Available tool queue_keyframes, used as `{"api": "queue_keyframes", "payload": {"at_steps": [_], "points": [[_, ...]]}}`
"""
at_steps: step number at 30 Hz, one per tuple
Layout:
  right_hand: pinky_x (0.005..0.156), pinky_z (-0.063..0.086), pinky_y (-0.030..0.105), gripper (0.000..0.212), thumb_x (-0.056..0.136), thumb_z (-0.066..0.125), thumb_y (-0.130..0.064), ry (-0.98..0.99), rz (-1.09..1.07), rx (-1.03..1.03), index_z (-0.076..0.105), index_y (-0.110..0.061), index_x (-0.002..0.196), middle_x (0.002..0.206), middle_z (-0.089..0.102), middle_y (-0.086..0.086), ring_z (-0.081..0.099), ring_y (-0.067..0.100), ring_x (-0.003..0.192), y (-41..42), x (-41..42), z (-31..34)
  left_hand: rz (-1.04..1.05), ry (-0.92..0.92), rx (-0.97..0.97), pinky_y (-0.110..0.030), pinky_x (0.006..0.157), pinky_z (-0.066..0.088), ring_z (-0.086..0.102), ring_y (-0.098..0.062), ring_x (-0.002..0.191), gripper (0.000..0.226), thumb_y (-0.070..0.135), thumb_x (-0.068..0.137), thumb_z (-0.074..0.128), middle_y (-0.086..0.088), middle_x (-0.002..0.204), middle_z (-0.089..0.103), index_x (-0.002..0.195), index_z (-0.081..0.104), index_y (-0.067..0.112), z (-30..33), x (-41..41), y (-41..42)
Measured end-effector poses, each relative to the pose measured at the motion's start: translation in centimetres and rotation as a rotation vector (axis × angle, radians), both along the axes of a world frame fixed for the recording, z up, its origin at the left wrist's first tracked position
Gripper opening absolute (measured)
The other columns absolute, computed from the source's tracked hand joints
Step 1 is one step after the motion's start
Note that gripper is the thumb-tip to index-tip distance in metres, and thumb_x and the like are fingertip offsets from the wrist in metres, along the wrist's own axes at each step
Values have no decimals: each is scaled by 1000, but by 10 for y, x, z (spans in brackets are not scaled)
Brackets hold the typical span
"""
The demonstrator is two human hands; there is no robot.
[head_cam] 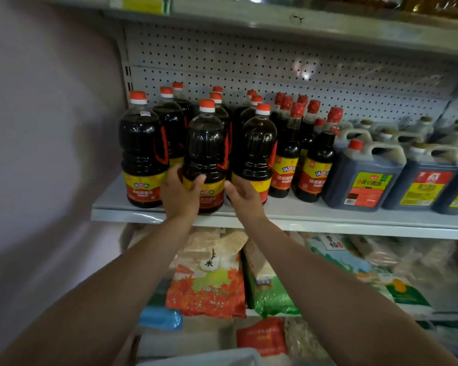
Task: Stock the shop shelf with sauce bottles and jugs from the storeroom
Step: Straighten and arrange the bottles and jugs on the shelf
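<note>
**Front bottle close to the shelf lip**

The shelf (302, 215) carries the stock in ranks: big dark bottles at the left, slimmer red-capped bottles (288, 151) in the middle, square jugs (362, 178) at the right. All stand upright and packed close, several touching.

The middle bottle (205, 157) of the front row is the one in hand. It stands on the shelf very near the front edge, between the left bottle (143, 151) and the right bottle (255, 154).

The left hand (180, 194) has its grip on that bottle's lower body, thumb across the label and fingers round the far side. The right hand (242, 195) is just beside it with fingers apart and relaxed; whether it touches a bottle I cannot tell.

The risks, as I judge them:
- A bottle this full is likely heavy; let go while its base overhangs the lip, it could tip forward onto the bags (209, 286) below.
- Pushed back hard, it could knock the rear rows into one another.
- A sideways nudge from the right hand could rock the right bottle, which also stands near the edge.
</note>
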State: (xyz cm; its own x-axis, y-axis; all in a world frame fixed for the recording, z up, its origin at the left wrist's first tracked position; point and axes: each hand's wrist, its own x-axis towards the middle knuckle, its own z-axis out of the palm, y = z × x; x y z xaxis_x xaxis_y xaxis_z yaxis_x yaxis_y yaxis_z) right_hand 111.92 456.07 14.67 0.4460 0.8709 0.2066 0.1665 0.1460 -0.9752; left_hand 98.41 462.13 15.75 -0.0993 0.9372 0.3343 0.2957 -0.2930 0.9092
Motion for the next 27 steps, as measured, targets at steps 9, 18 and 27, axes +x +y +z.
{"api": "queue_keyframes", "payload": {"at_steps": [9, 18, 27], "points": [[108, 41, 34, 54, 104, 46, -49, 5, 138, -84, 33, -37, 155, 156, 41, -5, 40, 17, 142, -3, -22, 24, -268, -35, -148, -43, 110, 41, 38, -25, 141, 71, 44, 93, 63, -1, 158, 36, 154, 26, 43, 16, -8, 18], [108, 34, 25, 59, 101, 45, -58, 44, 61, -23, 32, -41, 156, 160, 34, -14, 34, 6, 142, -2, -23, 1, -287, -11, -105, -39, 105, 44, 44, -22, 137, 71, 44, 87, 72, -1, 151, 44, 148, 37, 41, 12, -5, 28], [114, 31, 26, 59, 103, 43, -55, -17, 24, -32, 31, -36, 158, 161, 35, -11, 32, 9, 148, 15, -14, 1, -276, -25, -137, -44, 105, 46, 48, -24, 133, 72, 40, 85, 75, 1, 147, 48, 146, 38, 41, 12, 7, 49]]}}
